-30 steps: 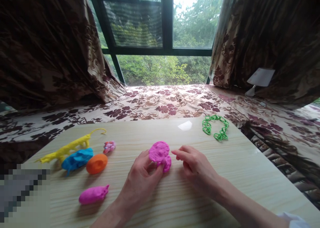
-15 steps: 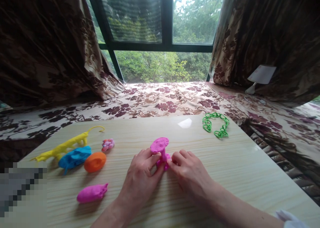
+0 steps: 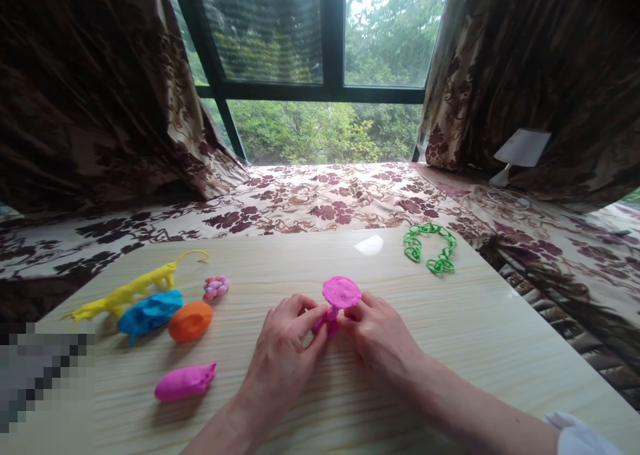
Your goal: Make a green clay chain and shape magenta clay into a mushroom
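A pink clay mushroom shape (image 3: 340,294), a flat round cap on a short stem, stands on the pale wooden table (image 3: 490,348). My left hand (image 3: 283,358) pinches the stem from the left with curled fingers. From the right, my right hand (image 3: 380,338) closes its fingers on the stem and the underside of the cap. Both wrists rest near the table's surface.
On the left lie a yellow clay animal (image 3: 133,288), a blue clay lump (image 3: 150,312), an orange clay disc (image 3: 190,322), a small pink-and-white clay piece (image 3: 216,286) and a pink clay lump (image 3: 184,383). A green clay chain (image 3: 430,248) lies far right. Floral cloth and curtains surround the table.
The pink piece went from tilted with its disc facing me to upright with the cap on top, and shifted slightly right. My right hand closed in on it.
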A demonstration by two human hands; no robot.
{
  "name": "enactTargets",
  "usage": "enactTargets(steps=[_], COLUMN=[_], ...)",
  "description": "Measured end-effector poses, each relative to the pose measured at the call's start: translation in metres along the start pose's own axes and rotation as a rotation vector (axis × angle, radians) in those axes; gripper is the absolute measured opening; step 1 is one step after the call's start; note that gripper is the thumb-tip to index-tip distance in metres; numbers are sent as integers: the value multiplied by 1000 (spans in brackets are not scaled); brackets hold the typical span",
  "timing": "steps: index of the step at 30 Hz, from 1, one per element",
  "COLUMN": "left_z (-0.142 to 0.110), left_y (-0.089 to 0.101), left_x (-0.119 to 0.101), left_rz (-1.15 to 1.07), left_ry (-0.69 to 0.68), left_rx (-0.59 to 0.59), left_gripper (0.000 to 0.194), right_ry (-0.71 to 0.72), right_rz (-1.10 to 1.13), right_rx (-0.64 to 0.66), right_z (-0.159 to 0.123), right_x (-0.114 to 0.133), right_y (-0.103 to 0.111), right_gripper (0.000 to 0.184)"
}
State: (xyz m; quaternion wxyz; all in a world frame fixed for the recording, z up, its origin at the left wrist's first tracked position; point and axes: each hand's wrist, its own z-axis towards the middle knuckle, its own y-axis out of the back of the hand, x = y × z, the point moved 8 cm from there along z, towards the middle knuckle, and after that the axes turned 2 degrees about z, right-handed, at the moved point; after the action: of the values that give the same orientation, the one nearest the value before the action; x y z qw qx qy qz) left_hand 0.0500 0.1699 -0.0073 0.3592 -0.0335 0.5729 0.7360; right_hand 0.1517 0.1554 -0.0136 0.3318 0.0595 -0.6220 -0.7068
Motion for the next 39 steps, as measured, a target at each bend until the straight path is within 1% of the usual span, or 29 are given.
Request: enactTargets(steps=[3, 6, 8, 11, 15, 17, 21, 25, 28, 34, 36, 39], left_z=[2, 3, 2, 1, 0, 0, 0, 2, 3, 2, 2, 3], left_y=[2, 3, 4, 5, 3, 3, 2, 2, 1, 2, 3, 3], left_x=[-1, -2, -1, 5, 14, 15, 12, 12, 11, 9, 9, 9], left_rz=[-27, -86, -123, -163, -129, -104, -91, -85, -80, -91, -84, -119], left_ry=[9, -10, 3, 58, 115, 101, 65, 56, 51, 41, 48, 68], left_rx=[15, 50, 43, 2, -38, -43, -5, -10, -21, -18, -13, 19], left_gripper=[16, 17, 18, 17, 17, 15, 14, 15, 15, 15, 15, 17], right_ry=[2, -35, -46, -15, -4, 7, 23, 57, 73, 9, 22, 57], right_rz=[41, 108, 137, 145, 114, 100, 60, -44, -97, -22, -53, -112], right_rx=[-25, -95, -118, -95, -78, -66, -40, 7, 29, -9, -1, 33], right_z=[0, -3, -5, -4, -4, -5, -5, -1, -1, -3, -1, 2], right_x=[-3, -11, -13, -9, -5, -3, 1, 7, 10, 2, 4, 8], right_y=[3, 12, 15, 14, 13, 12, 8, 2, 2, 9, 7, 1], right_gripper=[23, 28, 30, 29, 24, 26, 32, 23, 17, 22, 24, 20])
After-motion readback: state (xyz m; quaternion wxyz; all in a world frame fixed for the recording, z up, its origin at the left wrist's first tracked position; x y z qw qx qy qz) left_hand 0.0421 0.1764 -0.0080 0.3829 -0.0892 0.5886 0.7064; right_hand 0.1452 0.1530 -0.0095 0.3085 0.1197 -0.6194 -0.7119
